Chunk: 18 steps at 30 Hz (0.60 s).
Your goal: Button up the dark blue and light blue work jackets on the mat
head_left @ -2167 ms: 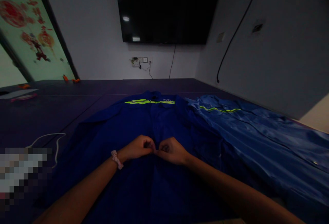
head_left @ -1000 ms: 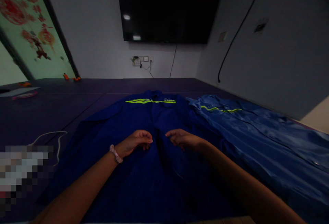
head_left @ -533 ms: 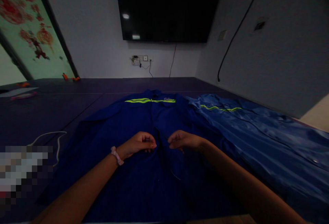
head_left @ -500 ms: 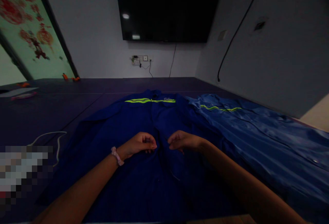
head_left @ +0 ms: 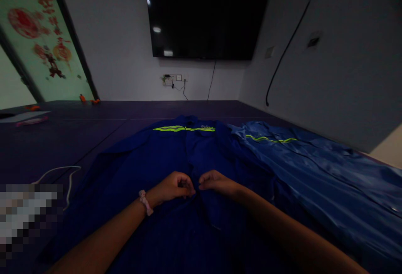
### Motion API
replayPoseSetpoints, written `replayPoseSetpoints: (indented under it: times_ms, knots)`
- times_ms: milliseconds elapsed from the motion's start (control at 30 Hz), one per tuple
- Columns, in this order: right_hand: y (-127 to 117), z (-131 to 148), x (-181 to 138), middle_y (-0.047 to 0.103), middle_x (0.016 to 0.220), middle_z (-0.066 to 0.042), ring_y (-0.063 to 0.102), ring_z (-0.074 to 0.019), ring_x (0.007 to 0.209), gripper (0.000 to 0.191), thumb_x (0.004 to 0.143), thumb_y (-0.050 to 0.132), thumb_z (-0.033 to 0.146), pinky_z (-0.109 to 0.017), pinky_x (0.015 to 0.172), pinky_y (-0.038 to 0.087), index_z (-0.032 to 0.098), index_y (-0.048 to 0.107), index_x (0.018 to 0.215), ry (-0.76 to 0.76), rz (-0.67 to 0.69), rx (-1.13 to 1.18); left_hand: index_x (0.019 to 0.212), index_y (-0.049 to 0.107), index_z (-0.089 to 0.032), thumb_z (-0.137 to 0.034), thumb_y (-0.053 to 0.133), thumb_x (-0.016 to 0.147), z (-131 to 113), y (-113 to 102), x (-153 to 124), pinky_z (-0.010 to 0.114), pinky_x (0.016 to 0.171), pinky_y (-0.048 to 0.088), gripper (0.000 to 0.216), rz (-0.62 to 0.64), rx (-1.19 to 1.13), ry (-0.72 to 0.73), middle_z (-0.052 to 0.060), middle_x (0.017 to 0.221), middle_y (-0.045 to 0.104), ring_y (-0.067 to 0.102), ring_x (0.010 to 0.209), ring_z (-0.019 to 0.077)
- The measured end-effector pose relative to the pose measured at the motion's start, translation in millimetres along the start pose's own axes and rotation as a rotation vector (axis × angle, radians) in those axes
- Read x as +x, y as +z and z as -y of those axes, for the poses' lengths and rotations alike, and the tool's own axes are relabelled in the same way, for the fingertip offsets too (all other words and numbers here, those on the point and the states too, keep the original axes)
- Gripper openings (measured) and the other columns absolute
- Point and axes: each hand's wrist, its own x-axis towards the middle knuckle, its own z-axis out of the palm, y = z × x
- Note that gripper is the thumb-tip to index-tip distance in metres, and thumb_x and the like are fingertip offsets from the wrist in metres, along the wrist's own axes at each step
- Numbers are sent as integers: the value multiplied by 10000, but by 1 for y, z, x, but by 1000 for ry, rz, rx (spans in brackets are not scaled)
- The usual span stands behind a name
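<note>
Your left hand [head_left: 171,187] and right hand [head_left: 216,182] each pinch an edge of the dark blue jacket [head_left: 176,169] lying flat before you, apparently buttoning its front; next, bring both edges together

We see a dim, underexposed room; ceiling-light glare spots on the black TV [head_left: 204,14], wide-angle bending at edges, pixelated patch lower left.
</note>
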Motion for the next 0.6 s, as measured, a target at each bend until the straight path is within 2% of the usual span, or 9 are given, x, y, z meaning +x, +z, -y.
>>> replayPoseSetpoints:
  times_ms: [200,367,467,600]
  knots:
    - [-1,-10,5,574,548,39,465,-70,508,216,513,739,302,-202,516,329,138,631,604,-60,-22,9,696,603,-119,-260,645,642,-7,7,-4,183,495,325,157,-122,37,37,-25,562,561,455,491,63]
    - [-2,-11,4,614,590,16,511,-83,535,280,491,764,363,-211,544,368,135,652,610,-108,-29,29,652,593,-121,-164,574,626,-10,19,-8,182,525,330,53,-221,212,137,-26,591,552,457,539,69]
    - [-1,-6,0,585,531,27,471,-66,485,255,505,763,349,-200,499,338,132,655,585,-95,-13,14,625,578,-125,-145,544,624,-9,24,-10,181,522,320,39,-255,281,156,-41,561,516,432,527,65]
    - [1,-3,-3,492,431,56,363,-40,398,255,545,736,362,-191,411,239,129,634,564,-77,-41,-3,640,573,-125,-157,555,623,-4,24,-8,183,521,325,40,-250,217,125,-36,579,526,441,537,69]
